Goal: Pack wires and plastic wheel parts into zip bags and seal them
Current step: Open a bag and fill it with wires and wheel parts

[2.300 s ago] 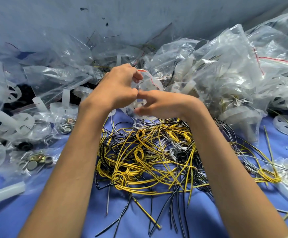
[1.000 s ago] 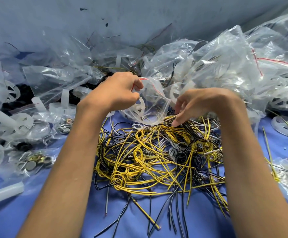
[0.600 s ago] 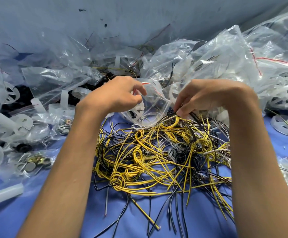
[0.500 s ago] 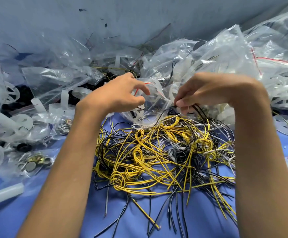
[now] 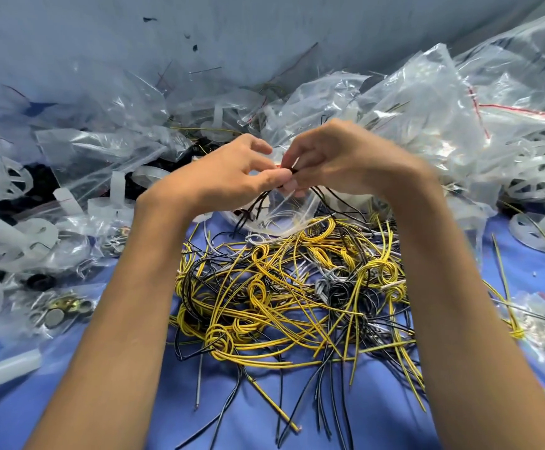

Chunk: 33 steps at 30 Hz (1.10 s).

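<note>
Black wires (image 5: pixel 253 204) hung from the right hand (image 5: pixel 346 160), whose fingertips pinched them hard against the left hand (image 5: pixel 229 177). The left thumb and fingers gripped the mouth of a clear zip bag (image 5: pixel 277 219) that sagged just below both. Many filled bags (image 5: pixel 427 102) lay beyond the fingers, so much seemed done. Yet the yellow-and-black wire heap (image 5: pixel 290 293) beneath the wrists (and loose wheel parts (image 5: pixel 532 235) off to the side) remained, and this bag was unsealed. Half a second earlier the right hand was apart, lifting those wires from the heap.
</note>
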Motion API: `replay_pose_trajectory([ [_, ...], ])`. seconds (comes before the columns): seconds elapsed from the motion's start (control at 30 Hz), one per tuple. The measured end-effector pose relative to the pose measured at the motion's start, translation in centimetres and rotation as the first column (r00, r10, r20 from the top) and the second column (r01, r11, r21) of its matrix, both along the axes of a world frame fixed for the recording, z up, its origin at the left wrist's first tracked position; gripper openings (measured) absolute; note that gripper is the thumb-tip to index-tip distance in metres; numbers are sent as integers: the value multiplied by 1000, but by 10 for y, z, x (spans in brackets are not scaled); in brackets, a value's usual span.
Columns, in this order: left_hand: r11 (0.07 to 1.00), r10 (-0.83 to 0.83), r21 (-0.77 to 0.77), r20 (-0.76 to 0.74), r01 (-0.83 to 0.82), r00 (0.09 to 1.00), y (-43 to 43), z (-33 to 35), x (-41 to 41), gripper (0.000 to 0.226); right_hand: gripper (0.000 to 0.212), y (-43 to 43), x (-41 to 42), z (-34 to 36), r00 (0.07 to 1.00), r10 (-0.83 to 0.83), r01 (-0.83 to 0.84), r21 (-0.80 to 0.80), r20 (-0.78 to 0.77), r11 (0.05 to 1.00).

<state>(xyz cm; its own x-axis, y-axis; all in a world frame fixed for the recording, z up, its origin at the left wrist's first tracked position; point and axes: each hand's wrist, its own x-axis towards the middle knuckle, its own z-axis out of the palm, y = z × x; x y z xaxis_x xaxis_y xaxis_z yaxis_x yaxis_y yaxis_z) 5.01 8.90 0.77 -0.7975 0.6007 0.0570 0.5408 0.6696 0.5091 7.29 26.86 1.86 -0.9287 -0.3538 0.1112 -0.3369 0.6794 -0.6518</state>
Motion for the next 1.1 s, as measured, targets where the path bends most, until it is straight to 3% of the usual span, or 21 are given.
replay_pose_trajectory([
  [0.17,999,-29,-17,-42,28,999,-4,0,-3,17,12,-1,0,-1,998,-57,54,-63,-38,997],
  [0.47,998,26,53,-119,-20,993,-1,-3,-8,22,23,4,-2,3,989,-100,106,47,-112,993],
  [0.8,999,-47,-24,-145,44,988,-4,-1,-5,28,25,15,5,6,986,-115,127,101,-120,987],
  [1.0,999,-40,13,-143,43,989,-6,-3,-5,24,25,19,2,0,988,-110,116,58,-109,991],
  [1.1,998,28,62,-172,-18,985,-2,-4,-3,17,27,16,1,-1,993,-111,109,-48,-35,993],
])
